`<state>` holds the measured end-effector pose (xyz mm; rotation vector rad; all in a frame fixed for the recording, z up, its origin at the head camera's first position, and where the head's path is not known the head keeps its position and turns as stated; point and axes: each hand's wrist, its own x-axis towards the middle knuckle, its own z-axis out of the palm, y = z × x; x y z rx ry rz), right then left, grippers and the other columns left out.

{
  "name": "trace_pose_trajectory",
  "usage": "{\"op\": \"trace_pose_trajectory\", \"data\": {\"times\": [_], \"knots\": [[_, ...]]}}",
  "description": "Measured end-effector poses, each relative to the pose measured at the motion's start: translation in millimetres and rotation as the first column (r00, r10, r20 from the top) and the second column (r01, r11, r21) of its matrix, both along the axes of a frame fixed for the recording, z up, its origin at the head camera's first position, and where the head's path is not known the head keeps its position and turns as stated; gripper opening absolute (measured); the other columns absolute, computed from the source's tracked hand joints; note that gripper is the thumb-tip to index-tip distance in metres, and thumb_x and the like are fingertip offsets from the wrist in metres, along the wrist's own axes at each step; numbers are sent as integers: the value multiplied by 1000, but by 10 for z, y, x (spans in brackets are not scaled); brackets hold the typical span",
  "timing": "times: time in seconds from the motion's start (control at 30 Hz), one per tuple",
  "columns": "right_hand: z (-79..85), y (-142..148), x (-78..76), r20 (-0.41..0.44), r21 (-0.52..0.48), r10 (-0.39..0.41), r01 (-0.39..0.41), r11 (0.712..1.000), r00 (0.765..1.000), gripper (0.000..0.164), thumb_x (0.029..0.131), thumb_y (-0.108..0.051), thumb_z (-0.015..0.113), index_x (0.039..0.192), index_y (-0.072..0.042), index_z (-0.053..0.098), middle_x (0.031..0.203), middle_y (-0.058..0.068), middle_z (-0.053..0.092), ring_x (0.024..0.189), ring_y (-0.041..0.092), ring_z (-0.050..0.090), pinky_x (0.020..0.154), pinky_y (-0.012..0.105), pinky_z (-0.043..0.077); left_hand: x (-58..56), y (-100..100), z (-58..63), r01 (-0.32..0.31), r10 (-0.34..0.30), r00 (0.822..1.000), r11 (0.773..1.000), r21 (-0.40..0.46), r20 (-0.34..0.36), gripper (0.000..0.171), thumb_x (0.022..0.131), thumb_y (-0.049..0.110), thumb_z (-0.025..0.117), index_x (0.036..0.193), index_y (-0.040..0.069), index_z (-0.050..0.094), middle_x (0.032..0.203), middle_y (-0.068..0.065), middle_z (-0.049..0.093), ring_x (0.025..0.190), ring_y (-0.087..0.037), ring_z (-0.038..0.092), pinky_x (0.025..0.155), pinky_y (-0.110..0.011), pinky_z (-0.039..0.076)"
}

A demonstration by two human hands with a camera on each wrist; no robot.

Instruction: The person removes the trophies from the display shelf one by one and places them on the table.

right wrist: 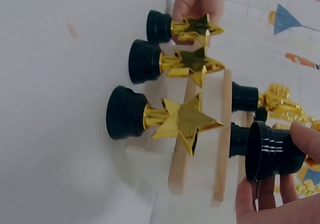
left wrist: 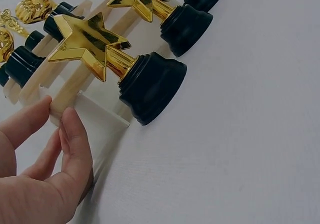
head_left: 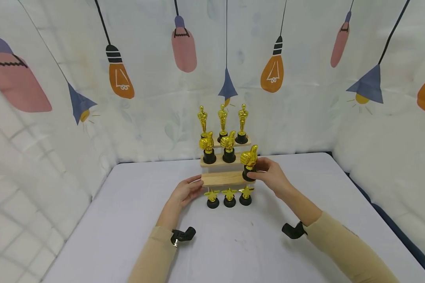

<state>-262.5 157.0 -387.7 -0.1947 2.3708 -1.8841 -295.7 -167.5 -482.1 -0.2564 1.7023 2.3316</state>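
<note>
My right hand (head_left: 273,177) grips a gold thumbs-up trophy (head_left: 249,158) by its black base (right wrist: 267,151), over the right end of the lowest wooden shelf (head_left: 221,179). In the right wrist view the base is held off the boards, its underside rim showing. With thumb and fingertips, my left hand (left wrist: 52,166) pinches the left end of that lowest shelf board (left wrist: 67,97). Two more thumbs-up trophies (head_left: 228,148) stand on the middle shelf (head_left: 216,162). Figure trophies (head_left: 222,120) occupy the top shelf (head_left: 247,141).
Three gold star trophies (head_left: 229,196) with black bases line the white tabletop (head_left: 134,204) in front of the shelf unit. A patterned cloth (head_left: 156,118) hangs behind, and a dark camera (head_left: 294,230) sits on the right wrist.
</note>
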Motion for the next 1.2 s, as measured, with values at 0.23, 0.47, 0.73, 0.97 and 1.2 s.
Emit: {"op": "trace_pose_trajectory", "data": {"times": [0.23, 0.47, 0.73, 0.97, 1.2], "knots": [[-71, -124, 128, 3, -15, 29, -29, 999, 1000, 56, 91, -13, 81, 137, 2, 53, 133, 18, 57, 124, 35, 55, 104, 47, 49, 32, -21, 21, 4, -4, 1000, 1000, -1, -12, 51, 102, 1, 63, 149, -6, 46, 131, -20, 60, 100, -13, 66, 87, -26, 56], [-152, -242, 226, 36, -58, 57, -55, 997, 998, 55, 89, -10, 82, 135, 0, 54, 132, 16, 58, 122, 32, 54, 104, 43, 49, 40, -11, 46, 0, 0, 1000, 1000, 6, -11, 50, 101, 1, 64, 148, -5, 47, 132, -20, 60, 101, -14, 67, 88, -26, 56], [-198, -350, 341, 49, -90, 96, -91, 992, 994, 50, 88, -9, 82, 131, -2, 58, 127, 13, 61, 117, 29, 57, 99, 38, 52, 52, -4, 61, -8, 8, 1000, 1000, 4, -10, 49, 101, 1, 64, 147, -5, 48, 133, -21, 59, 102, -15, 67, 87, -26, 56], [-290, -471, 440, 45, -86, 166, -161, 983, 985, 54, 87, -11, 83, 133, 1, 57, 126, 13, 62, 114, 29, 58, 94, 36, 54, 52, -15, 34, -16, 17, 1000, 1000, 8, -8, 48, 101, 0, 63, 147, -5, 49, 133, -21, 60, 102, -15, 67, 87, -26, 57], [-400, -604, 534, 67, -82, 231, -225, 971, 971, 51, 87, -12, 84, 129, 1, 59, 121, 10, 64, 109, 26, 60, 91, 34, 55, 31, 1, -6, -20, 20, 1000, 1000, 7, -21, 48, 100, -1, 64, 146, -6, 50, 130, -21, 61, 100, -16, 67, 85, -27, 57]]}}
